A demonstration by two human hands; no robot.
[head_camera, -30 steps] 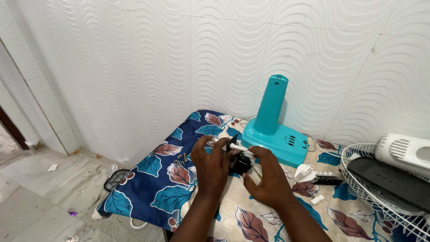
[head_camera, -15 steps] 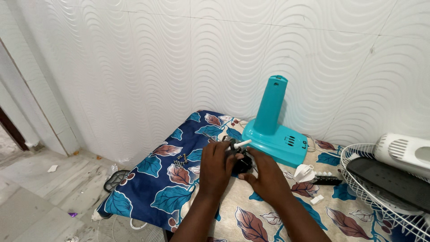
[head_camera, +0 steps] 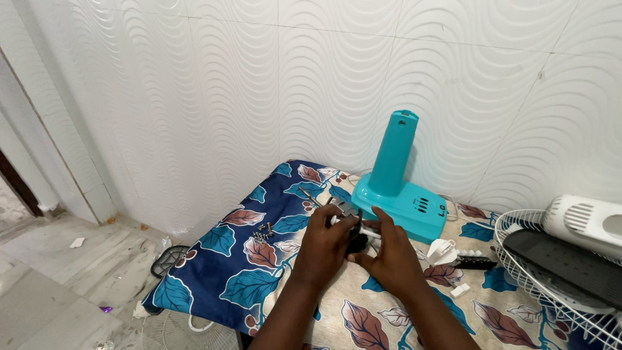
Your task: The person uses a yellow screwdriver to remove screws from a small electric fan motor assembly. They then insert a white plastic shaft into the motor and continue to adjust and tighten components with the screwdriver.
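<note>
Your left hand [head_camera: 326, 243] and right hand [head_camera: 389, 258] both pinch a small black part [head_camera: 356, 242] between them — over the leaf-patterned cloth [head_camera: 240, 259], just before the turquoise fan base [head_camera: 398, 194].

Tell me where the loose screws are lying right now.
The loose screws lie on the leaf-print cloth, left of the left hand.

Glossy teal plastic fan base [head_camera: 403, 194] on matt floral cloth [head_camera: 259, 259]
</note>
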